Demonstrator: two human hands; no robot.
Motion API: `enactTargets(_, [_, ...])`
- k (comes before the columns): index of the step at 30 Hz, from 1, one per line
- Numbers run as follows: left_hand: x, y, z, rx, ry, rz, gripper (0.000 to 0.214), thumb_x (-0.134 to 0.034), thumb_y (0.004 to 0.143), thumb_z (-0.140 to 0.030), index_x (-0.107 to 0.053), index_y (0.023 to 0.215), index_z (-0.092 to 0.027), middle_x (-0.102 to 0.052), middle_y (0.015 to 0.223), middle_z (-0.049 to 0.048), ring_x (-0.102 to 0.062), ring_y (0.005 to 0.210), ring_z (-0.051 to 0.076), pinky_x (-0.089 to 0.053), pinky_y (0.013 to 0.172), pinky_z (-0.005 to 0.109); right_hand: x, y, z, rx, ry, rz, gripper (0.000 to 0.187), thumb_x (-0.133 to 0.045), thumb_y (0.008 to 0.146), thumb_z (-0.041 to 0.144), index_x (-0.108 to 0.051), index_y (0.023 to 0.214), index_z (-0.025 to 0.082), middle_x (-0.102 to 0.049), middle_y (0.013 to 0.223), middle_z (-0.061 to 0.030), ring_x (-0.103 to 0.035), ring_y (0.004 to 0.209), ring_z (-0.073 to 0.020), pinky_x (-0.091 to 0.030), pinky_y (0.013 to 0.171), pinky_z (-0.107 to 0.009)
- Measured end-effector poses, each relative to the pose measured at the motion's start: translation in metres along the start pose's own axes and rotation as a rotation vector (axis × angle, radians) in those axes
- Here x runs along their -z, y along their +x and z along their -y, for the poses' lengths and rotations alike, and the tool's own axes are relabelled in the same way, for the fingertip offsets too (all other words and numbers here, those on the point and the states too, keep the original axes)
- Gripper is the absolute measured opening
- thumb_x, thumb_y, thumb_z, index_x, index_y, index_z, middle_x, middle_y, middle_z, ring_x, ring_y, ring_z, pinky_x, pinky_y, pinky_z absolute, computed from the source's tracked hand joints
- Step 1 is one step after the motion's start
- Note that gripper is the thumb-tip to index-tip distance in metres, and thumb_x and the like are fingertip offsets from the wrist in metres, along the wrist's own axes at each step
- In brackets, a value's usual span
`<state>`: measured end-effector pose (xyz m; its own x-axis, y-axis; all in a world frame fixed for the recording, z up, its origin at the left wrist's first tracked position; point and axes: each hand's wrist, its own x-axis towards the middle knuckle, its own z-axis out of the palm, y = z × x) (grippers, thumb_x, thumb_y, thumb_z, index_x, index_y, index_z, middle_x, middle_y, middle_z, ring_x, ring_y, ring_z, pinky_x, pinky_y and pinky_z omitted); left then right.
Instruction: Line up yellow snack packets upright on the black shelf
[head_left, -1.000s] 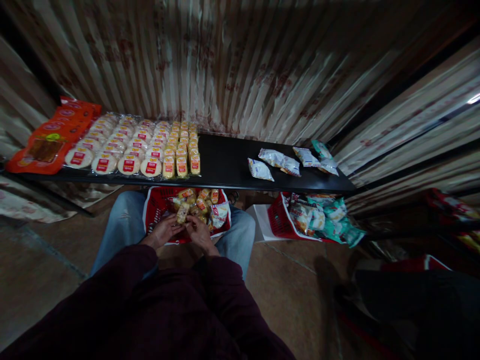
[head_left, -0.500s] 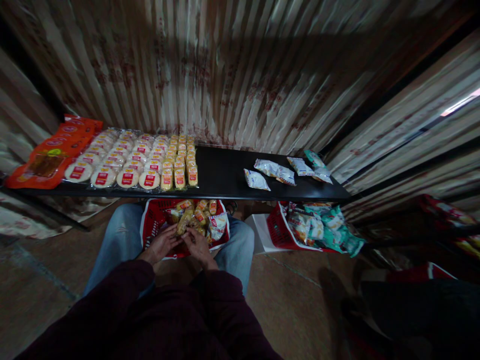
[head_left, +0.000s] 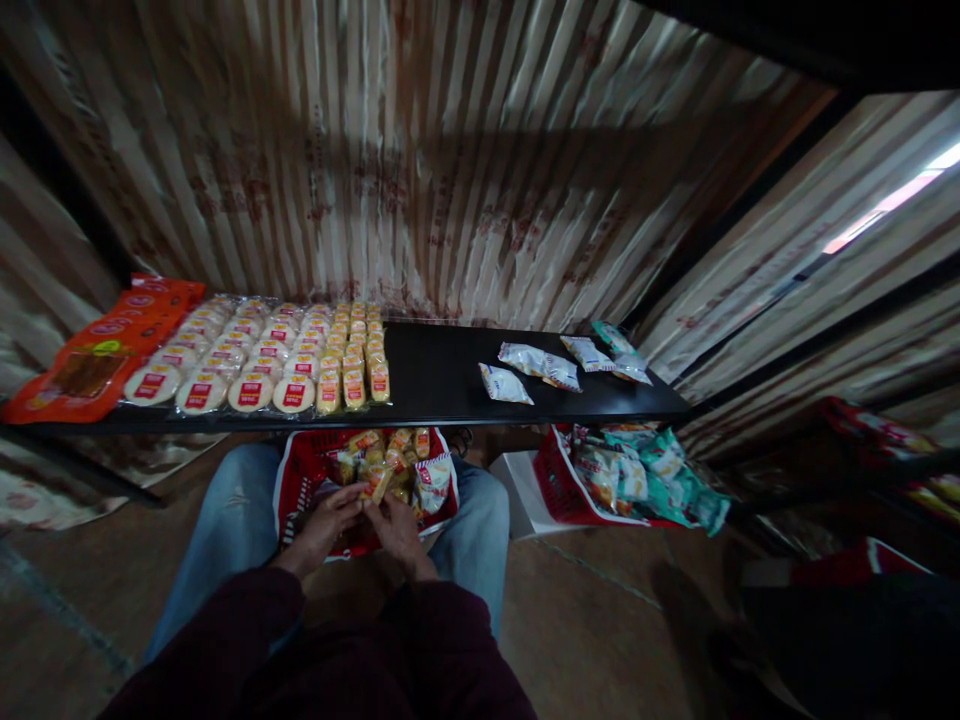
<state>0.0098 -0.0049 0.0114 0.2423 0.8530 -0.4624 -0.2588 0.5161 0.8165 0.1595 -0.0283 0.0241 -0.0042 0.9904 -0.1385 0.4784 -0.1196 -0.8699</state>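
Over a red basket (head_left: 287, 480) between my knees, my left hand (head_left: 330, 520) and my right hand (head_left: 396, 528) pinch one small yellow wrapped snack cake (head_left: 379, 484) from either side. It is tilted, and the fingers cover its lower end. Behind it in the basket lie more of these yellow packs (head_left: 401, 440) and a white and red snack bag (head_left: 433, 482). On the black shelf (head_left: 435, 375) above, rows of the same yellow packs (head_left: 353, 385) stand beside rows of round pale wrapped cakes (head_left: 250, 390).
An orange bag (head_left: 90, 365) lies at the shelf's left end. Several white snack bags (head_left: 506, 383) lie toward its right. Below, a second red basket (head_left: 551, 480) with green and white bags (head_left: 667, 455) leans on a white box (head_left: 517, 480). Striped curtain (head_left: 450, 200) hangs behind.
The view has tilted up, so shelf and basket sit lower in the picture. The snack cake has turned in my fingers and now shows its orange label side.
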Motion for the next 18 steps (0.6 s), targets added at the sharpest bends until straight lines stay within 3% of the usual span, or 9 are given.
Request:
enactTargets(8, [-0.014,0.003,-0.01,-0.157,0.149,-0.034,0.036,-0.078,0.058,-0.035,-0.07,0.087,-0.018,-0.071,0.094,0.0072,-0.062,0.096,0.024,-0.046,0.086,0.032,-0.001,0.002,0.0,0.055,0.087,-0.154,0.036,-0.051,0.083,0.03,-0.06,0.116,0.018,-0.07,0.107,-0.0078,-0.065,0.098,-0.0216,-0.05,0.089,-0.034])
enactTargets(12, [-0.028,0.002,-0.026,-0.214,0.229,-0.027,0.017,-0.072,0.062,-0.026,-0.069,0.078,-0.018,-0.071,0.086,0.0051,-0.063,0.088,0.022,-0.047,0.084,0.03,0.001,0.005,0.0,0.07,0.146,-0.267,0.049,-0.049,0.084,0.03,-0.049,0.131,0.016,-0.067,0.117,-0.0109,-0.064,0.106,-0.0227,-0.05,0.093,-0.035])
enactTargets(18, [-0.055,0.008,-0.054,-0.31,0.32,-0.049,0.009,-0.064,0.065,-0.017,-0.067,0.072,-0.021,-0.07,0.081,0.0025,-0.062,0.084,0.021,-0.046,0.083,0.029,0.019,0.011,0.013,0.064,0.181,-0.35,0.049,-0.046,0.088,0.04,-0.051,0.13,0.015,-0.064,0.122,-0.0127,-0.062,0.111,-0.0232,-0.048,0.097,-0.036])
